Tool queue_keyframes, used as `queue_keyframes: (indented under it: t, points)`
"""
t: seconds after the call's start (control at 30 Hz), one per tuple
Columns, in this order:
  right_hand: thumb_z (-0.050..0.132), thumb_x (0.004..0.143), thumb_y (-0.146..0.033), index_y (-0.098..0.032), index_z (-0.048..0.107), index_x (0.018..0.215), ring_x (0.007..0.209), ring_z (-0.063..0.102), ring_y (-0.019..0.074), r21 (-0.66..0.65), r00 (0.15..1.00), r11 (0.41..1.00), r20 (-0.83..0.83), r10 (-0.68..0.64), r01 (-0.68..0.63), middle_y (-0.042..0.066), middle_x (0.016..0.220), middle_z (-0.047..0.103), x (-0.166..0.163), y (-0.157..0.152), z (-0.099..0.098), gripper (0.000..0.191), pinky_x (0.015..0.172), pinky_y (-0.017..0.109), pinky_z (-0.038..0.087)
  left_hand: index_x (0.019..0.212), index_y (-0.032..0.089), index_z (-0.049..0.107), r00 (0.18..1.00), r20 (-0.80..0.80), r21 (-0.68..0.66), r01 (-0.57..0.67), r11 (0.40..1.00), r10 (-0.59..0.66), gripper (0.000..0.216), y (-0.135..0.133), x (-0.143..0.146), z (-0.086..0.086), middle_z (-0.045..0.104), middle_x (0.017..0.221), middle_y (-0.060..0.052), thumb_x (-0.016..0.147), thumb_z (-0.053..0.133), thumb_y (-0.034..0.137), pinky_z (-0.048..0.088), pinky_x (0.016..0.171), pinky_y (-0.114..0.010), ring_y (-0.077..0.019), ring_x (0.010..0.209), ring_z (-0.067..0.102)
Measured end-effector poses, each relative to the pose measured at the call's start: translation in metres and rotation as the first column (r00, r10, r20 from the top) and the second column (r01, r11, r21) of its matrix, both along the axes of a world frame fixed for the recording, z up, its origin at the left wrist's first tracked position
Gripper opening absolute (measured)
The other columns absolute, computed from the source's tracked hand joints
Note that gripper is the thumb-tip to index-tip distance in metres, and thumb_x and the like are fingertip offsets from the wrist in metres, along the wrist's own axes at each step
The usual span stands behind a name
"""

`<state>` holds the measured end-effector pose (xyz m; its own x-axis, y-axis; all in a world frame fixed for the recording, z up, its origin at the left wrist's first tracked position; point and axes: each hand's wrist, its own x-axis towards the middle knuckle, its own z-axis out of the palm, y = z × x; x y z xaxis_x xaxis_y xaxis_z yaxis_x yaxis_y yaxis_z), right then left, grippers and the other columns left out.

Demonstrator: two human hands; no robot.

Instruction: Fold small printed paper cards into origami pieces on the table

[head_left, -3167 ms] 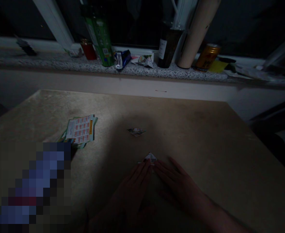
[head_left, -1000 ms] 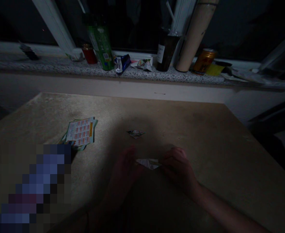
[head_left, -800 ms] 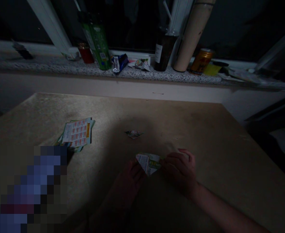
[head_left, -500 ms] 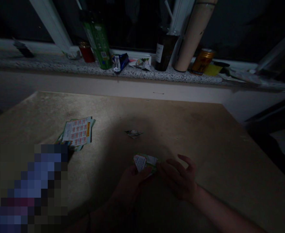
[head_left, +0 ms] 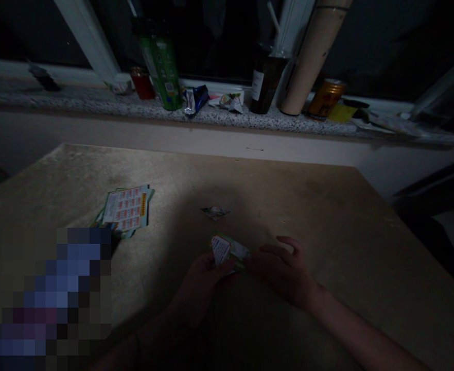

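My left hand (head_left: 202,286) grips a folded piece of printed paper (head_left: 229,255), thumb across its front. Green edging, white panels and small print show on the paper. My right hand (head_left: 283,270) meets the paper's right edge with its thumb-side fingers closed there, while its other fingers stick out loosely; deep shadow blurs the exact pinch. Beyond the hands, a small folded paper diamond (head_left: 215,212) lies on the table. To the left is a loose stack of printed paper sheets (head_left: 126,207) with red-marked boxes on the top one.
The tan table (head_left: 319,206) reaches a wall below a speckled windowsill (head_left: 219,117). Along the sill stand a green bottle (head_left: 163,74), a red jar (head_left: 142,85), a dark cup with a straw (head_left: 263,85), a cardboard tube (head_left: 308,62) and a gold can (head_left: 326,99). A pixelated patch covers the lower left.
Both hands have shifted slightly up and left with the folded paper, which is tilted a little more. The whole view has drifted slightly; the stack and the diamond lie as before.
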<state>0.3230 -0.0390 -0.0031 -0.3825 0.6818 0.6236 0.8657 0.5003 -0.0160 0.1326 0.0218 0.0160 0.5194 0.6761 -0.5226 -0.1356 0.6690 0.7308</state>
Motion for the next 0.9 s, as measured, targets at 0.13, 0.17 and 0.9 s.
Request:
queue_keyframes:
  t: [0.13, 0.17, 0.9]
  points:
    - [0.064, 0.084, -0.023, -0.028, 0.060, 0.099, 0.083, 0.064, 0.0163, 0.007, 0.990, 1.000, -0.140, -0.007, 0.008, -0.005, 0.084, 0.071, -0.005, 0.005, -0.001, 0.017, 0.094, 0.041, 0.036, 0.084, 0.012, 0.069, 0.999, -0.039, 0.016, 0.036, 0.999, -0.035, 0.023, -0.002, -0.001, 0.000, 0.070, 0.077, -0.005, 0.068, 0.076, 0.027, 0.049, 0.067, -0.025, -0.0175, 0.070, 0.064]
    - [0.064, 0.083, -0.024, -0.029, 0.060, 0.097, 0.082, 0.063, 0.0158, 0.005, 0.985, 1.000, -0.175, -0.008, 0.009, -0.006, 0.083, 0.070, -0.007, 0.006, 0.000, 0.015, 0.093, 0.041, 0.036, 0.085, 0.012, 0.069, 0.998, -0.049, 0.025, 0.039, 0.999, -0.038, 0.023, -0.002, -0.001, 0.000, 0.070, 0.076, -0.005, 0.068, 0.075, 0.026, 0.049, 0.066, -0.026, -0.0178, 0.070, 0.064]
    - [0.041, 0.092, -0.040, -0.019, 0.062, 0.097, 0.082, 0.060, 0.0180, -0.585, 0.601, 0.684, -0.755, -0.264, -0.435, 0.005, 0.089, 0.066, -0.031, 0.000, 0.007, 0.030, 0.075, 0.028, 0.048, 0.075, 0.014, 0.070, 0.995, -0.087, 0.033, 0.053, 0.998, -0.049, 0.024, -0.007, -0.003, -0.008, 0.069, 0.068, -0.002, 0.067, 0.076, 0.036, 0.045, 0.063, -0.022, -0.0143, 0.063, 0.061]
